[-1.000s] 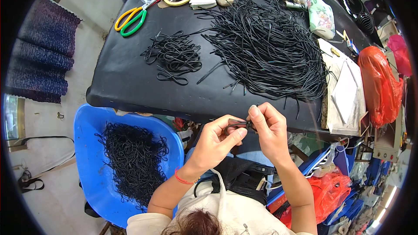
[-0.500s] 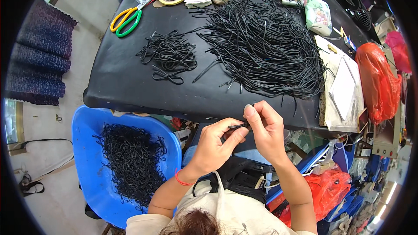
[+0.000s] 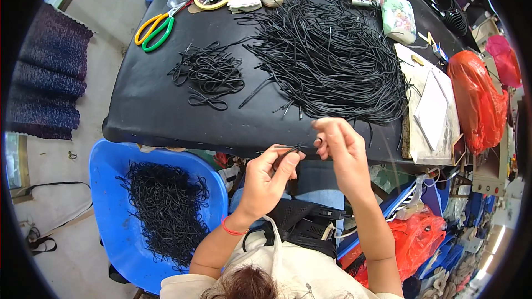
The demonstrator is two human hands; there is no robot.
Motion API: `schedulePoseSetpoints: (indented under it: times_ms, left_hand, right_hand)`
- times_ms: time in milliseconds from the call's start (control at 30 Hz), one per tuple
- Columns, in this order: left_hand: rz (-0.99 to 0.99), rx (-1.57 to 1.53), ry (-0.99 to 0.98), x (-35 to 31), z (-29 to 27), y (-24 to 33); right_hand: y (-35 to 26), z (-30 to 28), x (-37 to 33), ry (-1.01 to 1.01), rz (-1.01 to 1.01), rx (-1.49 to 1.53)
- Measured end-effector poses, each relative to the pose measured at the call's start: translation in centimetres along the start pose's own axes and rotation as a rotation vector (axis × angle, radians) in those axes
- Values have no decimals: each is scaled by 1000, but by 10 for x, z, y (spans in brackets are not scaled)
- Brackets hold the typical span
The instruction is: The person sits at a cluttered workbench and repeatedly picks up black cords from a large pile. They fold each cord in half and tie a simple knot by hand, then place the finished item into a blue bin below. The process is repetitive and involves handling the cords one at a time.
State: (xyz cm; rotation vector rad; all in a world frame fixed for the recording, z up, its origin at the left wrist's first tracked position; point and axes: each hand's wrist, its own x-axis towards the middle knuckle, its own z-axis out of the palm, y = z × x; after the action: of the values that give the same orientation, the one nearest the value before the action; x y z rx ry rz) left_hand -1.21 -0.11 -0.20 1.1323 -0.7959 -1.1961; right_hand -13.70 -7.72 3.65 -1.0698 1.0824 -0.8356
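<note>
Pinching black cord (image 3: 293, 149), left hand (image 3: 266, 180); right hand (image 3: 346, 152) curled, grip unclear. Black table (image 3: 166, 112), blue tub (image 3: 105, 210) beside, dark cloth (image 3: 50, 75).

Black table (image 3: 166, 119): cord heaps (image 3: 338, 63), scissors (image 3: 165, 34) (1 pair).

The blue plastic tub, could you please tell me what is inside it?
The blue plastic tub holds a tangled heap of thin black cords; the heap covers whatever lies beneath it.

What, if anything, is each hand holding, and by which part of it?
The left hand pinches a black cord close to where it bunches up, possibly knotted. Whether the right hand holds any of it cannot be told.
</note>
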Motion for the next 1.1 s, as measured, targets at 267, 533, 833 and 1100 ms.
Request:
schedulePoseSetpoints:
  times_ms: [267, 533, 833, 1100]
  left_hand:
    - [-27, 19, -33, 1, 3, 6]
    - [-140, 33, 20, -5, 7, 3]
    - [-157, -9, -23, -4, 3, 1]
    - [-73, -318, 5, 10, 12, 5]
  right_hand:
    - [0, -8, -14, -188, -28, -50]
    - [3, -11, -19, -271, -4, -97]
    - [-13, -25, -12, -384, 205, -151]
    - [-6, -16, -15, -293, 269, 184]
